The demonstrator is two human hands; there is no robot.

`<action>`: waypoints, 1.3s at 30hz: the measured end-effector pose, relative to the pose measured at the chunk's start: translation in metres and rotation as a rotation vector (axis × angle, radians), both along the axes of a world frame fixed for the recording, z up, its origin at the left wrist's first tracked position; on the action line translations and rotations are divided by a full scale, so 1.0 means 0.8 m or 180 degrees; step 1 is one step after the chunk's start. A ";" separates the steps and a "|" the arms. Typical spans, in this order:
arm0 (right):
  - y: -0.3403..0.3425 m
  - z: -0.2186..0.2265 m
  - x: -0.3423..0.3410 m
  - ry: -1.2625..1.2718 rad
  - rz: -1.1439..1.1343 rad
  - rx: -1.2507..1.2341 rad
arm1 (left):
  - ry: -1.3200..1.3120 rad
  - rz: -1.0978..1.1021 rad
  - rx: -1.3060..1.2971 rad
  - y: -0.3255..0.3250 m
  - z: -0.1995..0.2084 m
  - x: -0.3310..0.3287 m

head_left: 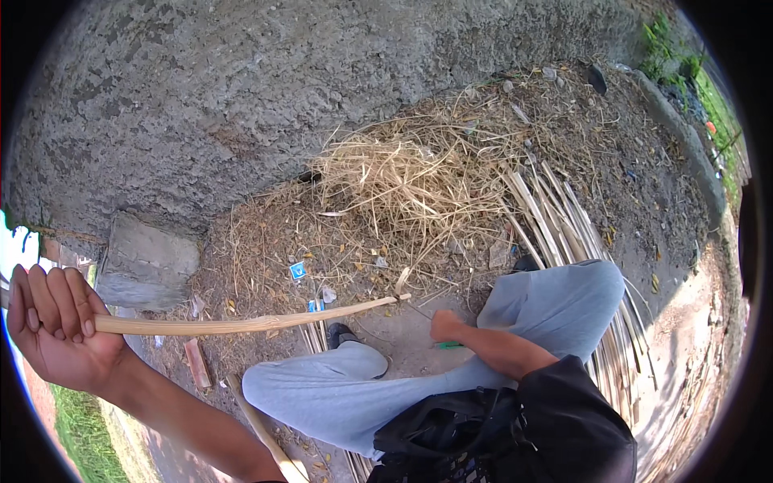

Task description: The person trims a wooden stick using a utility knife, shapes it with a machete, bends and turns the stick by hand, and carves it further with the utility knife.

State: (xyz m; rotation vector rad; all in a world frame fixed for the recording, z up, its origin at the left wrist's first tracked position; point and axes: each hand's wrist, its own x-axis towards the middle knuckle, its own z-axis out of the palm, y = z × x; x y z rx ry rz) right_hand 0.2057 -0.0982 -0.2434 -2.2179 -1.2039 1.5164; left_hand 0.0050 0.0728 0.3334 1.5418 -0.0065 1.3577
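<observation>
A: What is being held by the left hand point(55, 326)?

B: A long pale bamboo strip point(241, 324) is being gripped there, with the fingers curled tight around its near end. The strip is being held out level, running from the fist at the left edge of the ground toward the middle, where its far tip is ending just beside the right hand point(445, 326).

A: And how is the right hand being kept?

B: It is being held closed, low between the knees. Something green point(448, 345) is showing just under it, but whether it is being pinched cannot be told.

A: What is being seen around the hands?

B: Grey trousers point(523, 310) are being worn, with the knees bent up, and a dark shoe point(341, 333) is being rested on the bare dirt ground point(403, 342) below the strip. A heap of dry straw-like shavings point(407, 181) is lying beyond, against a rough grey concrete wall point(241, 88). A row of split bamboo slats point(564, 221) is being spread toward the right edge of the ground, partly under the right leg. A grey stone block point(145, 262) is sitting at the foot of the wall, near the left hand.
</observation>
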 end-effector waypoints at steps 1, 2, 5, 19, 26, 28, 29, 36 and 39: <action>0.004 -0.009 -0.003 -0.0257 0.0086 0.0366 | 0.0050 -0.0048 0.0046 0.000 0.004 -0.006; 0.007 0.009 -0.012 -0.0257 0.0130 0.0352 | 0.0084 -0.0064 0.0026 -0.002 0.000 -0.012; 0.035 0.092 -0.063 0.0149 -0.0126 0.0858 | -0.0020 0.0426 0.0012 0.005 0.001 -0.031; 0.031 0.095 -0.071 0.0362 -0.0208 0.0753 | 0.0154 0.0098 0.0224 0.021 0.012 -0.084; -0.004 -0.041 -0.022 -0.0335 0.0539 0.0027 | 0.0348 -0.0561 -0.0217 0.019 0.000 -0.058; 0.009 0.006 -0.054 -0.0095 -0.0136 0.0364 | 0.0132 0.0034 -0.0062 0.021 0.007 -0.079; 0.009 0.010 -0.062 -0.0094 -0.0132 0.0348 | -0.0063 0.0558 0.0124 0.023 0.010 -0.082; -0.005 -0.042 -0.013 -0.0513 0.0289 0.0168 | 0.0176 -0.0084 0.0156 0.027 -0.009 -0.058; -0.006 0.014 -0.051 -0.0175 -0.0066 0.0329 | 0.0027 0.0182 0.0073 0.023 0.004 -0.073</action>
